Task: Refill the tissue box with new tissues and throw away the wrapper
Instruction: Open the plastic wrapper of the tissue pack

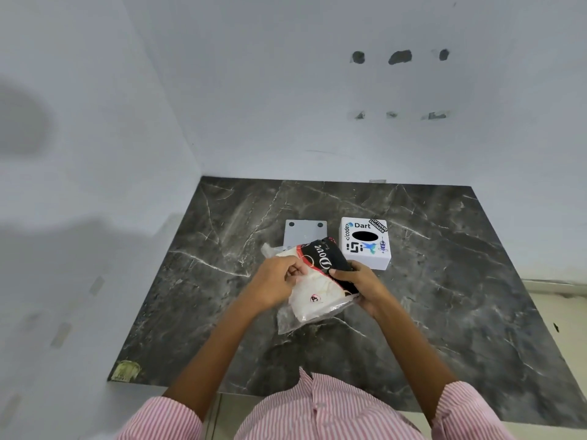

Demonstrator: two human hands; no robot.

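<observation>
We've got the tissue pack (317, 281) up off the dark marble table (444, 296), our left hand (276, 285) pinching its clear wrapper at the side, our right hand (362, 285) clamped around the black printed end. Just behind sit the white tissue box (365, 242), slot up, and its grey base plate (305, 231).

The dark grey marble-patterned slab table (444, 281) has a smooth, faintly sheened face veined in white. On it, the clear crinkly plastic tissue wrapper (317, 290) is glossy, printed black and red at its far end, with soft white paper tissues showing through. The white square tissue box (365, 246), far right, looks matt smooth plastic with printed stickers. The flat grey base plate (305, 231) beside it is matt. The pink-and-white striped shirt (317, 411) is woven cloth.
</observation>
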